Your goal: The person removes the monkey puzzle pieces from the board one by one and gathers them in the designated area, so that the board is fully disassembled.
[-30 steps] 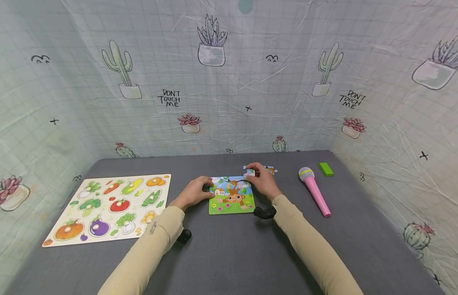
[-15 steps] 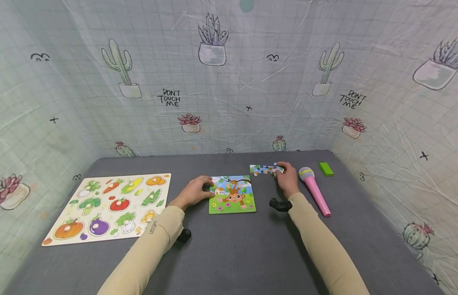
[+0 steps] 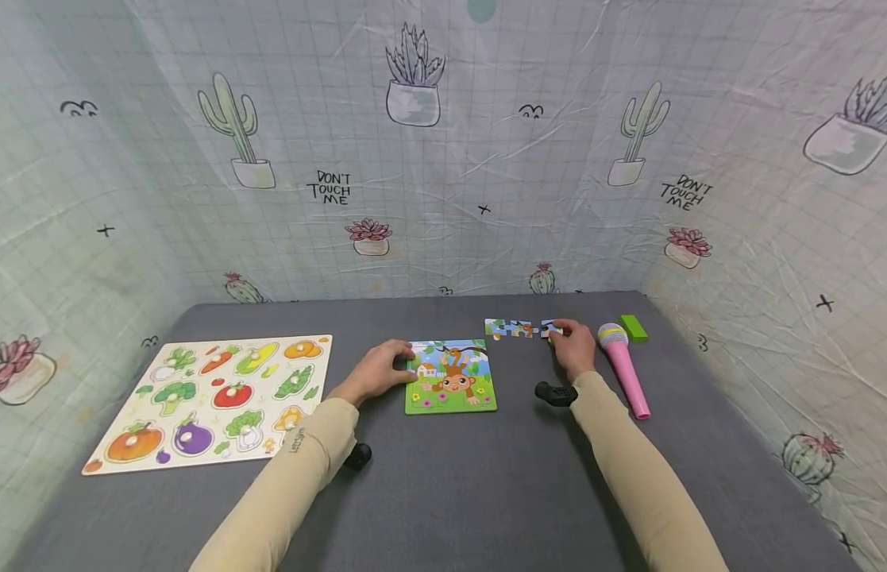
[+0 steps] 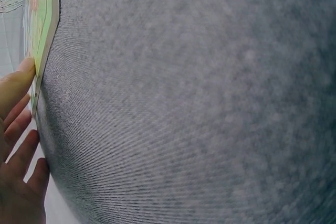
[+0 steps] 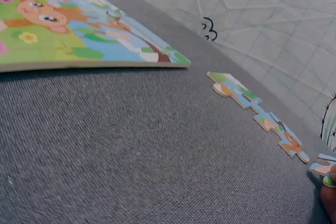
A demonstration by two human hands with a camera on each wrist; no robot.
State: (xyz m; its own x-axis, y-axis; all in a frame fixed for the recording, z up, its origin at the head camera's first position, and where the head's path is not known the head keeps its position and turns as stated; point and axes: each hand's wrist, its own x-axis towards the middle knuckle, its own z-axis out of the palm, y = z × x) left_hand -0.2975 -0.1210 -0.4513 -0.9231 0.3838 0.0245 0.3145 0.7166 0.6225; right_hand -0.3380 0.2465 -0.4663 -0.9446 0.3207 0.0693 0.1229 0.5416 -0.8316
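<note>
A monkey jigsaw puzzle [image 3: 450, 385] lies flat in a green-edged board at the table's middle. My left hand [image 3: 377, 367] rests at its left edge, thumb and fingertips touching the rim; in the left wrist view the fingers [image 4: 23, 153] spread loosely. Behind and right of the board lies a short row of joined puzzle pieces [image 3: 509, 327]. At this row's right end my right hand [image 3: 576, 349] pinches a blue puzzle piece [image 3: 548, 326], a small gap from the row. Only part of that piece shows at the right wrist view's edge.
A pink toy microphone [image 3: 626, 377] lies just right of my right hand, with a green block [image 3: 633, 328] beside its head. On the left, a vegetable peg board [image 3: 200, 369] reaches under my left sleeve. A printed cloth wall [image 3: 443, 167] surrounds the grey table [image 3: 457, 492].
My right hand has moved right from the board's top right corner to the row's end, a piece now apart from it. The microphone has shifted right. My left hand stays put.
</note>
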